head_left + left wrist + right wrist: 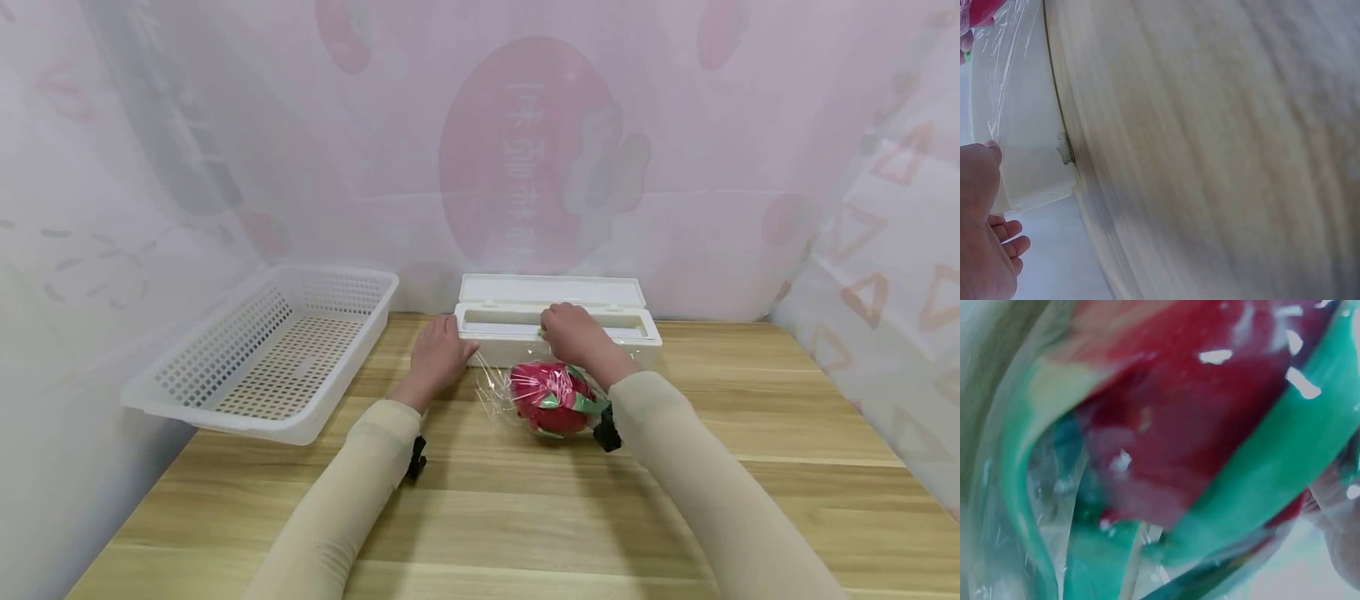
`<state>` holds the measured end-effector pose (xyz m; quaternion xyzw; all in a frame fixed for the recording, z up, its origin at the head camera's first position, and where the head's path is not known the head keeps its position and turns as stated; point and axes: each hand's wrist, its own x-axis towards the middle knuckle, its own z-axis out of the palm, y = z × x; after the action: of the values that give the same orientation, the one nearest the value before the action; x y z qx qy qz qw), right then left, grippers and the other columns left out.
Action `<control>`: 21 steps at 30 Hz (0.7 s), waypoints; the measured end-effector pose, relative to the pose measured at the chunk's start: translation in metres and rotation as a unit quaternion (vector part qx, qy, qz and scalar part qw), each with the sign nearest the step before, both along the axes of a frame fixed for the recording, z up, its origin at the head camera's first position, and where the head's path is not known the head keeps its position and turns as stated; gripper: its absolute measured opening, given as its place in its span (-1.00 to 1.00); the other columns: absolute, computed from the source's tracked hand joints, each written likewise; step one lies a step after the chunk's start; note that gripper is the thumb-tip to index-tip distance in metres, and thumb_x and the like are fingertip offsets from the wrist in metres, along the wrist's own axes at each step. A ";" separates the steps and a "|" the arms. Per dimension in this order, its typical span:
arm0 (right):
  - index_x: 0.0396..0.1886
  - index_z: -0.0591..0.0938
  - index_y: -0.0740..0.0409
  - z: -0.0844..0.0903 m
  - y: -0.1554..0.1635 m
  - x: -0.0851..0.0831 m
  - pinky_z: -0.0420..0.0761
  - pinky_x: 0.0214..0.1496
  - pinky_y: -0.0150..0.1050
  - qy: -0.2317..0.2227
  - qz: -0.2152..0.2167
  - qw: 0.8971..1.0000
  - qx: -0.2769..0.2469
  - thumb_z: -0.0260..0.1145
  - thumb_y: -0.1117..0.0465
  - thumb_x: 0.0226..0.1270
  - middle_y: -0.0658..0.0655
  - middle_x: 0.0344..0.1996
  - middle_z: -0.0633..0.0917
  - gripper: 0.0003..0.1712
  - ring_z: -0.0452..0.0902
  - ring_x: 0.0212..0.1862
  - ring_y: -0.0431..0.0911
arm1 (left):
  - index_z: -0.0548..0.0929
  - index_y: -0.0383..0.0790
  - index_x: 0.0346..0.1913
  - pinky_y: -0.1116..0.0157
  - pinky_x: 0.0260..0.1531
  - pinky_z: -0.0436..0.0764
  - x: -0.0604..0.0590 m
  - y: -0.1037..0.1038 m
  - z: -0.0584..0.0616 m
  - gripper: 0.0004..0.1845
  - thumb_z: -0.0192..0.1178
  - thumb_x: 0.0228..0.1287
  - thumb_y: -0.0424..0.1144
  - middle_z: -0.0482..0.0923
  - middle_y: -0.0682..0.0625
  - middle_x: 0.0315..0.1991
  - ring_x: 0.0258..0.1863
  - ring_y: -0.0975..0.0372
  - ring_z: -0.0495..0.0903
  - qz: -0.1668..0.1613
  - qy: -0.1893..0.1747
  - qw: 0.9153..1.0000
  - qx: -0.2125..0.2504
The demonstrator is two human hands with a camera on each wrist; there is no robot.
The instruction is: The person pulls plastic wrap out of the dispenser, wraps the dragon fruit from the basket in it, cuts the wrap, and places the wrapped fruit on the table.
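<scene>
A white cling film box (495, 350) stands at the back of the table with its lid up. My left hand (441, 354) grips its left end; in the left wrist view the thumb lies on the front edge, over stretched clear film (1004, 81). On the box's front rim my right hand (579, 337) pinches a small green slide cutter (542, 332), mostly hidden by the fingers. Below that hand sits a red dragon fruit (551, 396) with green scales, covered in clear film that runs up to the box. It fills the right wrist view, blurred.
A white perforated plastic basket (300, 425) stands to the left on the wooden table (487, 533). A pale printed curtain (360, 167) hangs behind the box and along both sides. Black wrist mounts sit under both sleeves, the right one beside the fruit.
</scene>
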<state>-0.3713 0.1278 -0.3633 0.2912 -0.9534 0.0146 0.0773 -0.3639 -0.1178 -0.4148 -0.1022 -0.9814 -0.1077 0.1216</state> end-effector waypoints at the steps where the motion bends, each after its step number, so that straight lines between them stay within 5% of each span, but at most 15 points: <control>1: -0.17 0.60 0.29 0.000 0.001 0.000 0.55 0.01 -0.07 0.005 0.002 1.000 0.003 0.28 0.25 0.37 0.16 -0.27 0.62 -0.83 0.52 -0.15 0.07 | 0.26 -0.53 0.29 0.08 0.25 0.32 0.000 0.000 0.000 -0.24 0.03 0.43 0.14 0.38 -0.33 0.16 0.19 -0.10 0.37 0.001 -0.002 1.000 -0.001; 21: -0.21 0.59 0.29 -0.002 0.019 0.004 0.53 -0.03 -0.01 0.040 0.017 0.999 0.001 0.25 0.26 0.37 0.18 -0.31 0.60 -0.85 0.50 -0.19 0.09 | 0.23 -0.56 0.32 0.09 0.30 0.26 -0.002 -0.001 0.000 -0.22 -0.01 0.45 0.14 0.35 -0.36 0.20 0.23 -0.09 0.33 -0.008 0.001 1.000 -0.023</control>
<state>-0.3670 0.1471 -0.3653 0.3074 -0.9446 0.0027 0.1151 -0.3663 -0.1186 -0.4150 -0.1133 -0.9826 -0.0856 0.1197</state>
